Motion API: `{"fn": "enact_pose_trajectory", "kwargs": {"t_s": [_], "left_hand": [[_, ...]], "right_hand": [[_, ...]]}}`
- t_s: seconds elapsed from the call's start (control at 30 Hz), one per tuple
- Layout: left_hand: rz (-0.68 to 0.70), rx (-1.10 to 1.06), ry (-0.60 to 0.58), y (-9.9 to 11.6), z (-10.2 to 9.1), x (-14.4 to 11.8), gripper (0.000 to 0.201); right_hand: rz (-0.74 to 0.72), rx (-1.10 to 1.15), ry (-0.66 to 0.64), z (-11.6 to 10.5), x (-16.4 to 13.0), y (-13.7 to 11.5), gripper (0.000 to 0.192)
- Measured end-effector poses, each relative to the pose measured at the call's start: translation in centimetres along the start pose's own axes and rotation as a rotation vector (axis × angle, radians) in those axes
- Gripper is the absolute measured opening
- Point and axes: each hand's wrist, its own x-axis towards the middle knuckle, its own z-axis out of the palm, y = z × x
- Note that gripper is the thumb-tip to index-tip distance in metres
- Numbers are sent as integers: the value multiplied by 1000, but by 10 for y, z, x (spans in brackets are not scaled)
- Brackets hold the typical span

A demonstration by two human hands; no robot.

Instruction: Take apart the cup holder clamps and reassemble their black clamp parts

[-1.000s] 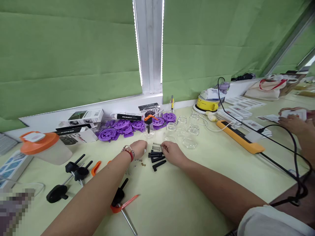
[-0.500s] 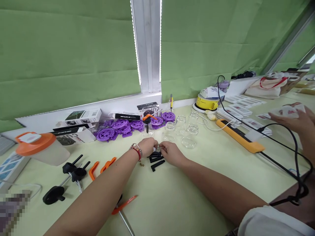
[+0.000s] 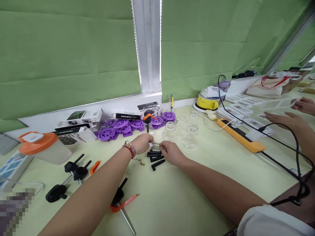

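Note:
Several small metal coil springs [image 3: 156, 146] lie in a row on the table between my two hands. My left hand [image 3: 142, 143], wearing bracelets, is curled at their left side, with a small white spot at a fingertip; what its fingers hold is hidden. At the springs' right end, the fingers of my right hand [image 3: 171, 153] are pinched together, and I cannot make out what is in them. Just below the springs are several black L-shaped plastic handles [image 3: 157, 164]. Small brass nuts [image 3: 141, 163] are scattered left of those, near thin screws [image 3: 127, 170].
Glass jars [image 3: 189, 141] and purple slotted discs [image 3: 120, 124] stand behind my hands. Black-and-metal crank parts [image 3: 78, 172], an orange handle [image 3: 124, 203] and an orange-lidded container [image 3: 46, 147] are left. A yellow power strip [image 3: 238, 136] and another person's hands [image 3: 287, 121] are right.
My left hand has moved left and slightly up, away from my right hand, so the row of springs now shows between them. The other person's hands have moved apart.

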Motion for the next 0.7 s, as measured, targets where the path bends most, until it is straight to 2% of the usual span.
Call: {"fn": "enact_pose_trajectory", "kwargs": {"t_s": [0.17, 0.27, 0.33, 0.43, 0.5, 0.57, 0.63, 0.7], "left_hand": [[-45, -23, 48, -5, -33, -40, 19], [-103, 22, 105, -8, -46, -86, 22], [-183, 43, 108, -9, -46, -122, 26], [-326, 51, 51, -6, -31, -173, 28], [-388, 40, -18, -2, -15, -194, 30], [-402, 25, -54, 4, 3, -205, 28], [-413, 8, -29, 8, 18, -206, 24], [-397, -32, 21, 11, 28, -202, 20]], "right_hand": [[4, 19, 2, 2, -1, 3, 18], [-3, 24, 15, 1, -3, 4, 18], [-12, 12, 49, -1, -6, 1, 19], [-64, -26, 93, -4, -16, -13, 22], [-152, -27, 33, -2, -25, -30, 24], [-254, 6, -92, 5, -35, -52, 25], [-320, 47, -223, 15, -44, -75, 29], [-323, 83, -341, 26, -49, -95, 30]]}}
